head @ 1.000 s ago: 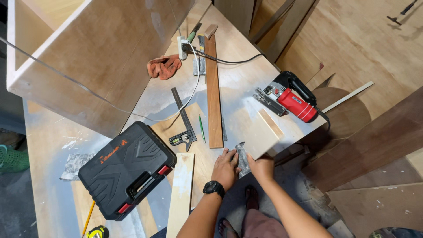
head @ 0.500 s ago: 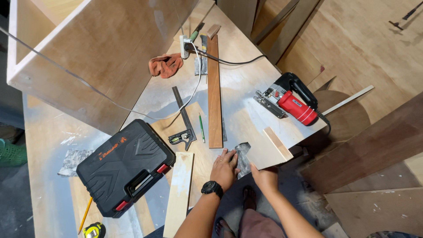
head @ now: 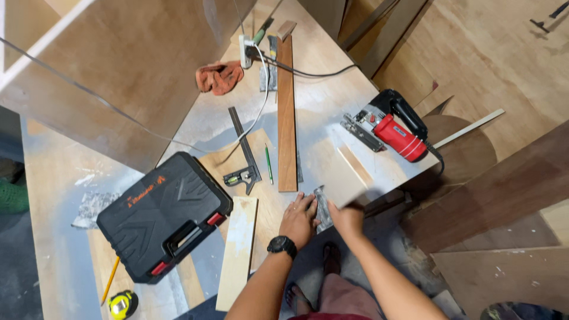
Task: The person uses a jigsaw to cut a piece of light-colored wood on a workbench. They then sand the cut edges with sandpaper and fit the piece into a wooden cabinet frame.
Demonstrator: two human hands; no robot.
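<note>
Now steadying a grey sandpaper sheet under the flat, spread left hand, right hand fingers gripping a blurred plywood offcut at the counter edge, ready for rubbing.

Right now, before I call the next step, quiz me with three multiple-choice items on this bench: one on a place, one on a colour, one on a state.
1. Where is the red power saw?
A. at the bench's right edge
B. on the black tool case
C. on the floor

2. What colour is the rag?
A. blue
B. orange
C. white

3. What state is the black tool case in?
A. lid shut
B. lid wide open
C. standing on end

Answers:
1 A, it lies by the bench corner.
2 B, it is orange, beside the power strip.
3 A, it lies flat with red latches closed.
</note>
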